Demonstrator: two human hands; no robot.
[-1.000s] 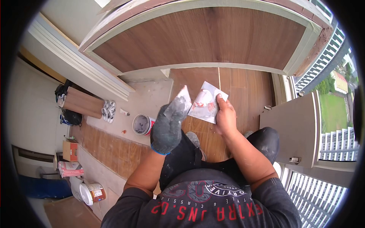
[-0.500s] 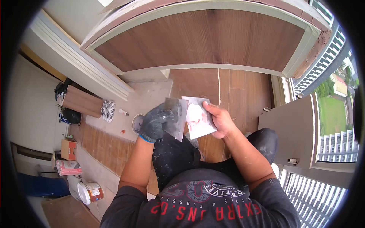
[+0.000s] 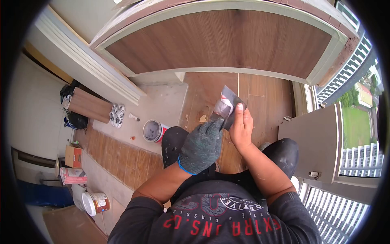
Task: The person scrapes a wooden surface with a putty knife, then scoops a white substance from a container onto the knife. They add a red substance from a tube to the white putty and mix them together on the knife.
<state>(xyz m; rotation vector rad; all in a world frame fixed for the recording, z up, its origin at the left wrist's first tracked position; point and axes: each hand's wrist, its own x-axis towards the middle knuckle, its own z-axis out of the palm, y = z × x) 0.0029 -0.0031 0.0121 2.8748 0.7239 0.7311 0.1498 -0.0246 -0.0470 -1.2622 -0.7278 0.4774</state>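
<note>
My left hand wears a grey knit glove with a blue cuff. It is closed on a putty knife whose blade is mostly hidden and presses against a metal plate. My bare right hand grips that plate at its lower edge, thumb on top. The plate is dark grey, tilted, and carries a smear of whitish-pink putty. Both hands meet in front of my chest, above my knees.
A wood-grain panel with a pale frame spans the top. Far below lie a paint bucket, shoes, a cardboard box and a second tub. An open window sash stands at right.
My gloved left hand dropped from beside the plate to below it, dragging the knife across the putty. The plate has turned from face-on to a steeper tilt.
</note>
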